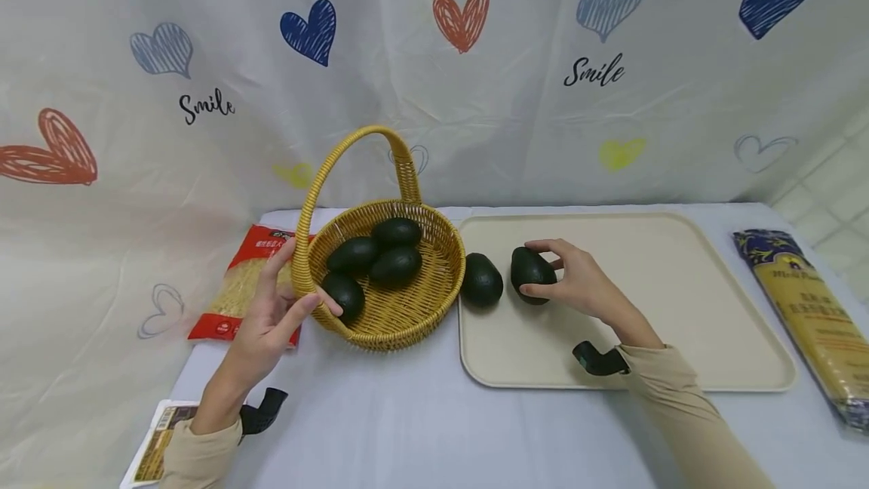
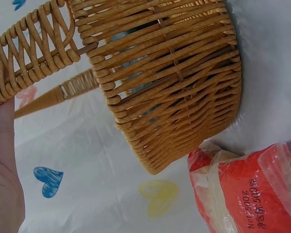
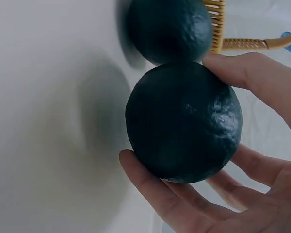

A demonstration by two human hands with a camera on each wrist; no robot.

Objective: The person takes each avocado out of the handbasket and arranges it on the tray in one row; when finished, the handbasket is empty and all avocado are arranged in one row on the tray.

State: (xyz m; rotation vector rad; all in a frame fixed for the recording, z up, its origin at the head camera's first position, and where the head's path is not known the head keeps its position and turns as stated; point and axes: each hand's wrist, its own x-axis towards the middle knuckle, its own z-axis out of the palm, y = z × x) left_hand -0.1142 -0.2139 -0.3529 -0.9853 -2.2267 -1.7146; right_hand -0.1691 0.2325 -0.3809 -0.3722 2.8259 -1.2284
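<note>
My right hand (image 1: 577,281) grips a dark green avocado (image 1: 532,275) over the left part of a cream tray (image 1: 631,300), thumb on one side and fingers on the other. In the right wrist view the held avocado (image 3: 184,121) has a shadow on the tray beside it. Another avocado (image 1: 481,280) lies on the tray just to its left. My left hand (image 1: 265,315) holds the handle (image 1: 302,247) of a yellow wicker basket (image 1: 407,334) at its left side, with the thumb across the front. Several avocados (image 1: 396,266) lie inside the basket.
A red bag of pasta (image 1: 234,285) lies behind my left hand, left of the basket. To the right of the tray is a yellow and blue pasta packet (image 1: 808,315). A flat printed packet (image 1: 152,447) sits by my left forearm. A heart-patterned curtain (image 1: 380,96) hangs behind.
</note>
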